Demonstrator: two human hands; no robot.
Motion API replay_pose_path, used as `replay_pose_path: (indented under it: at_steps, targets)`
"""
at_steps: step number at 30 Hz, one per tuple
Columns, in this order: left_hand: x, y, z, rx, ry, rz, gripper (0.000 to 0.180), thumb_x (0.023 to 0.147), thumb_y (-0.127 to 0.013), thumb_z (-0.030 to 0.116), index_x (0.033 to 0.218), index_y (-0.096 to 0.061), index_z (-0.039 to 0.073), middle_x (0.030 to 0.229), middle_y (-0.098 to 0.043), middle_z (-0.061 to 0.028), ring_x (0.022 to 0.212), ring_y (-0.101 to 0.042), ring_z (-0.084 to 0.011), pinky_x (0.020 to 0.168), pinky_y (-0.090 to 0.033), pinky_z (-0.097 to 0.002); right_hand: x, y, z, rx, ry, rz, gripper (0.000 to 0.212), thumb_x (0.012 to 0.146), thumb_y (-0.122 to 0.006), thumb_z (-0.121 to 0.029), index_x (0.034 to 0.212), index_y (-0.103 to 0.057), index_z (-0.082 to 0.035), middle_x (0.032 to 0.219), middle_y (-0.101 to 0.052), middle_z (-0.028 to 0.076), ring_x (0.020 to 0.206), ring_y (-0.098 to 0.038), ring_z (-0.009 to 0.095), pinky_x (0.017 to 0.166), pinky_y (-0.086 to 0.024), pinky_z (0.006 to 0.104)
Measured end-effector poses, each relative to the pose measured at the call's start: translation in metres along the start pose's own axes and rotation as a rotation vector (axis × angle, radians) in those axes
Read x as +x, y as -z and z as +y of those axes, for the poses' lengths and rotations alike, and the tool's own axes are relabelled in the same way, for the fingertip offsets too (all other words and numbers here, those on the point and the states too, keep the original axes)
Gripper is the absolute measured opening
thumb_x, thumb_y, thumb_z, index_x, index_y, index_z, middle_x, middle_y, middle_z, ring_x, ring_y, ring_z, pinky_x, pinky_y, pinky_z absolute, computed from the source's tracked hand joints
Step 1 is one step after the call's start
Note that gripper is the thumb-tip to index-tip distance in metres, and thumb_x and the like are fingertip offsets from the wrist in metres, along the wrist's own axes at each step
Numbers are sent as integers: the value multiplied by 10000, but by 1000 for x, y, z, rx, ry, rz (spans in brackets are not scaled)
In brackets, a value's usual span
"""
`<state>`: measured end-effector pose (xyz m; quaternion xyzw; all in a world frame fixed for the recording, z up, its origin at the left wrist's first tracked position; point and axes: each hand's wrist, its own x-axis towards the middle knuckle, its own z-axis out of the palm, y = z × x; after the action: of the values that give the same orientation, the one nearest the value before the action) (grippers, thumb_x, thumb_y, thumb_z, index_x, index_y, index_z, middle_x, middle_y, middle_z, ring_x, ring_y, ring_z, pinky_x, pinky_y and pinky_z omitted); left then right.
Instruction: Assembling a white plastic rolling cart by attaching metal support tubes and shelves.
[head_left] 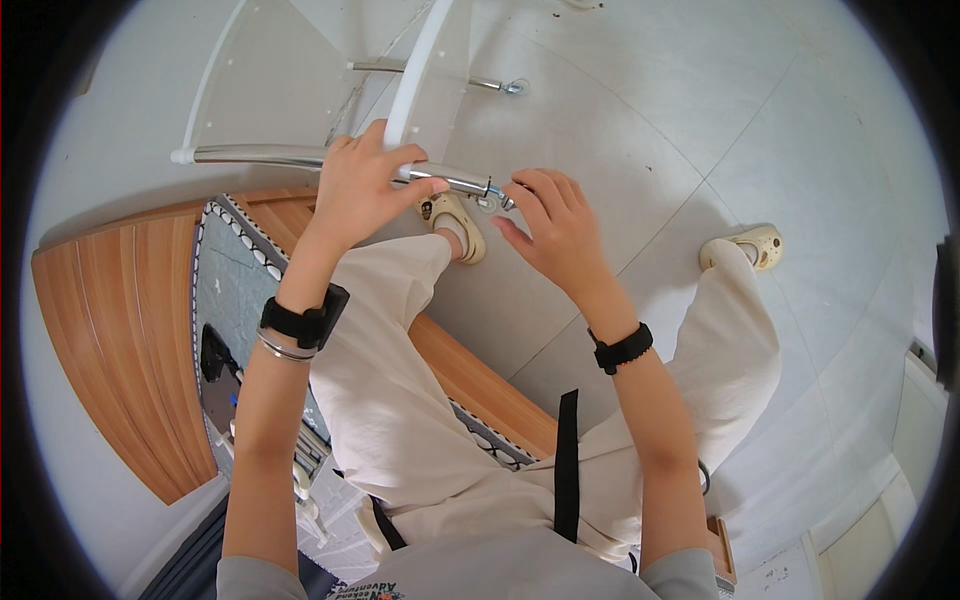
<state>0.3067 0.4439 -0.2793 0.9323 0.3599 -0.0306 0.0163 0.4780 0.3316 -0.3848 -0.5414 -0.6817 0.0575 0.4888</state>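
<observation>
A shelf rack with chrome tubes lies tipped at the upper left, its translucent shelf panels (270,85) standing on edge. My left hand (365,185) is closed round a chrome tube (265,154) beside the white edge of the nearer panel (415,75), the thumb stretched along the tube. At that tube's right end sits a small caster (497,198) with a bluish metal stem. Curled fingers of my right hand (555,225) are at this caster, partly hiding it; the thumb hangs a little below. A second tube (480,82), farther off, ends in a similar caster (516,87).
I sit with legs apart on a wooden bench (490,385) with a grey patterned pad (240,265). Black and white things lie on it by my left arm. My cream clogs (455,225) rest on grey floor tiles (640,130). White wall stands at left.
</observation>
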Motion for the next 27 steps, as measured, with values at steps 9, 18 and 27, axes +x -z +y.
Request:
replay_pose_path:
  at_steps: [9,18,27]
  targets:
    - [-1,-2,-1,-9,-22,29,337,665,-641,431,793,-629,120,786,-499,-78,653,-468,-252,641,-346,-326,-7,-2,5,81,-172,-139,330,754,-599,-215,1008,-484,-38,871,-532,89,742,-518,256,651,-421,336]
    - [-1,-3,1,-21,-34,53,334,665,-638,439,783,-631,127,790,-500,-85,645,-467,-260,629,-348,-333,-7,-6,6,4,-172,-165,306,757,-592,-259,926,-473,-33,773,-492,76,658,-496,237,593,-401,321]
    - [0,-6,3,-4,-37,94,382,625,-641,492,729,-638,124,720,-491,-84,594,-482,-242,592,-344,-331,-6,-9,11,60,-186,-186,269,757,-598,-262,871,-480,-49,736,-492,72,643,-513,241,577,-409,331]
